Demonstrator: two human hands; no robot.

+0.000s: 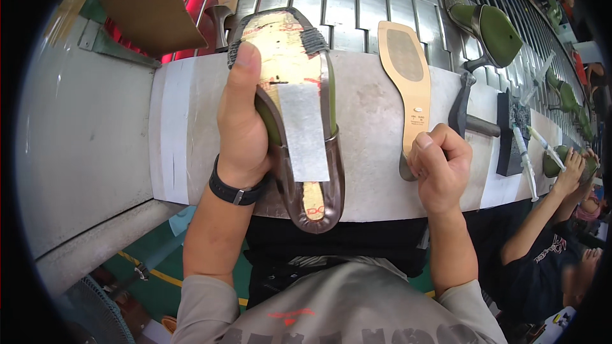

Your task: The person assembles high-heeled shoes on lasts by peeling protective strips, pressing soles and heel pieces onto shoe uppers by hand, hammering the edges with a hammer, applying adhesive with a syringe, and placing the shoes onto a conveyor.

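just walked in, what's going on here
A person's left hand holds a dark brown leather shoe on a green shoe last, underside facing the camera, with a white rectangular strip along its middle. The right hand is curled at the lower end of a flat tan insole; whether it grips it is unclear. Farther right, a co-worker's hands are at a rounded green object.

Bright light glares on metal slats [341, 3] while dark-rimmed edges bend.

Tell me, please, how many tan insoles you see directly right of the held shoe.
1: the tan insole, right of the shoe, its lower end at the right hand; any beneath it would be hidden.
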